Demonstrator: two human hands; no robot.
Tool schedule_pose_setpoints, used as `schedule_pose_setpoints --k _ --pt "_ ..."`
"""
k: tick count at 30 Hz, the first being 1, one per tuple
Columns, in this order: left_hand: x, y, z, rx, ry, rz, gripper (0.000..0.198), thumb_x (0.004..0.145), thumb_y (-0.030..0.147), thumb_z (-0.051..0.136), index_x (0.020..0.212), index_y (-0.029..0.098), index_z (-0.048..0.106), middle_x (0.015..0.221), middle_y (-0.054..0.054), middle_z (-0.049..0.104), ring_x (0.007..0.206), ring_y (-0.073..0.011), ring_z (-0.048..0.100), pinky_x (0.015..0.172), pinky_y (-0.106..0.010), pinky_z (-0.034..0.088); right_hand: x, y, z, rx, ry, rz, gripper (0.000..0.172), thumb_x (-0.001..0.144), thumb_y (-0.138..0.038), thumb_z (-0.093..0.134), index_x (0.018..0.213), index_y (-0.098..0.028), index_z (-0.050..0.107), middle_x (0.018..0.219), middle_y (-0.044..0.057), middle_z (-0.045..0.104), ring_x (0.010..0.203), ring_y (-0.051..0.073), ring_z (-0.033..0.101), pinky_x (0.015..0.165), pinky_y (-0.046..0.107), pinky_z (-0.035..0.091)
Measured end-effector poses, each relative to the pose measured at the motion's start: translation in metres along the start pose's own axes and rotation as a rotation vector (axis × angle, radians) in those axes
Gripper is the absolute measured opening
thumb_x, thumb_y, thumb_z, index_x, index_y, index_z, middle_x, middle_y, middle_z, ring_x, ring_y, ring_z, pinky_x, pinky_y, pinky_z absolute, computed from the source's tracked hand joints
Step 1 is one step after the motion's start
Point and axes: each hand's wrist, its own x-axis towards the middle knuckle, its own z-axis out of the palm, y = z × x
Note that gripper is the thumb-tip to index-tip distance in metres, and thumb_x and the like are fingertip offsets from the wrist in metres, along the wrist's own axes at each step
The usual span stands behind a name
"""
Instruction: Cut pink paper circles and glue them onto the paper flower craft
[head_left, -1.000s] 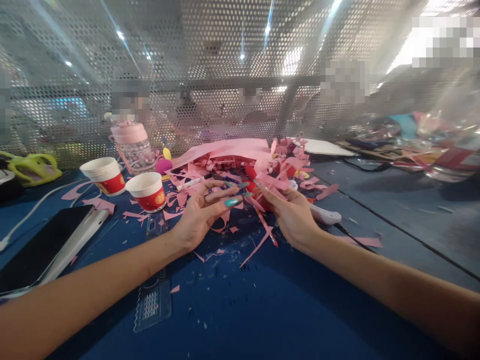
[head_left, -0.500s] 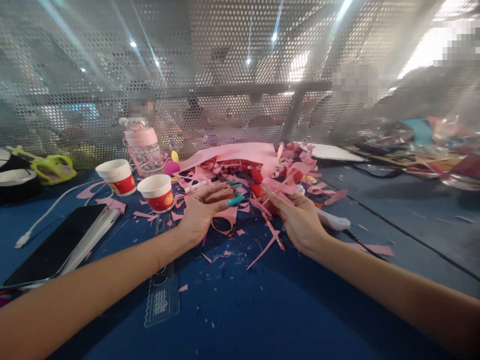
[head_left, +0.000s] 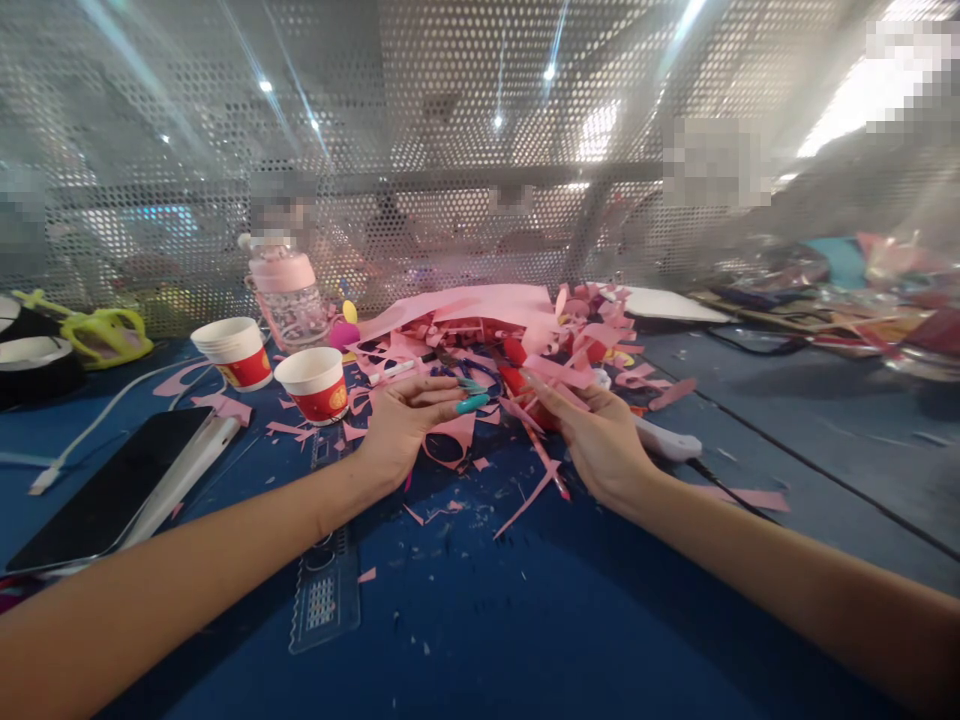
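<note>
The left hand (head_left: 401,428) and right hand (head_left: 601,432) are held apart; whether anything is gripped by either cannot be told. Between and beyond them, pink scraps (head_left: 561,370) are heaped — much cutting seems done, with a broad sheet (head_left: 465,304) apparently left uncut.

Streaky glare through the perforated screen (head_left: 469,150), blur at far right.

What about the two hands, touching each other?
No, a gap showing pink paper scraps separates the left hand from the right hand.
</note>
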Motion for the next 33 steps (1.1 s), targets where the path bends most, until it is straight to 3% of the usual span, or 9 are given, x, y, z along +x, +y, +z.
schedule_pose_setpoints --k 9,17,19,22,25,28,33 --pt "-0.003 0.001 0.001 0.098 -0.043 0.009 0.018 0.055 0.016 0.079 0.07 0.016 0.068 0.07 -0.001 0.071 0.07 -0.0149 0.068 0.076 -0.029 0.053 -0.001 -0.001 0.0 -0.001 0.007 0.011 0.024 0.057 -0.03 0.079 0.077 -0.02 0.071 0.068 -0.002 0.07 0.063 0.011 0.062 0.074 0.027 0.051" --pt "-0.001 -0.001 -0.002 0.13 -0.07 0.018 0.017 0.058 0.015 0.077 0.069 0.016 0.065 0.067 0.0 0.068 0.068 -0.0126 0.065 0.072 -0.027 0.051 0.0 -0.001 0.0 -0.024 0.008 0.005 0.024 0.058 -0.03 0.078 0.078 -0.019 0.07 0.07 -0.001 0.07 0.065 0.012 0.062 0.074 0.028 0.05" --pt "-0.003 0.001 -0.001 0.098 -0.139 -0.042 0.026 0.056 0.012 0.077 0.079 0.016 0.066 0.077 -0.002 0.07 0.077 -0.0151 0.066 0.075 -0.028 0.051 0.001 0.001 -0.001 -0.008 0.017 -0.006 0.025 0.057 -0.03 0.079 0.078 -0.02 0.07 0.074 -0.001 0.07 0.068 0.012 0.062 0.074 0.028 0.05" --pt "-0.008 0.008 0.002 -0.03 -0.248 -0.155 0.058 0.053 0.003 0.076 0.106 0.021 0.06 0.106 -0.003 0.067 0.094 -0.017 0.063 0.08 -0.026 0.05 0.002 0.002 -0.002 -0.017 0.001 -0.013 0.023 0.057 -0.032 0.079 0.074 -0.019 0.07 0.073 -0.001 0.07 0.07 0.012 0.062 0.071 0.026 0.05" --pt "-0.012 0.014 0.004 -0.109 -0.37 -0.272 0.08 0.056 0.003 0.074 0.127 0.027 0.044 0.124 -0.006 0.057 0.077 -0.0129 0.066 0.068 -0.022 0.053 0.0 -0.001 -0.002 -0.079 -0.046 -0.026 0.024 0.059 -0.034 0.077 0.075 -0.018 0.069 0.067 -0.001 0.067 0.062 0.01 0.059 0.06 0.022 0.048" --pt "-0.015 0.019 0.003 -0.145 -0.515 -0.336 0.086 0.063 0.008 0.071 0.135 0.032 0.031 0.131 -0.009 0.051 0.056 -0.0064 0.062 0.048 -0.016 0.048 -0.003 -0.006 0.0 -0.183 -0.092 -0.008 0.028 0.06 -0.036 0.075 0.079 -0.017 0.067 0.055 -0.004 0.061 0.044 0.006 0.047 0.041 0.018 0.037" --pt "-0.019 0.024 0.005 -0.168 -0.576 -0.328 0.087 0.069 0.012 0.067 0.14 0.033 0.02 0.126 -0.01 0.054 0.044 -0.0011 0.052 0.044 -0.015 0.043 -0.008 -0.015 0.001 -0.264 -0.151 0.055 0.032 0.056 -0.039 0.076 0.068 -0.016 0.058 0.05 -0.004 0.057 0.039 0.006 0.045 0.035 0.019 0.034"
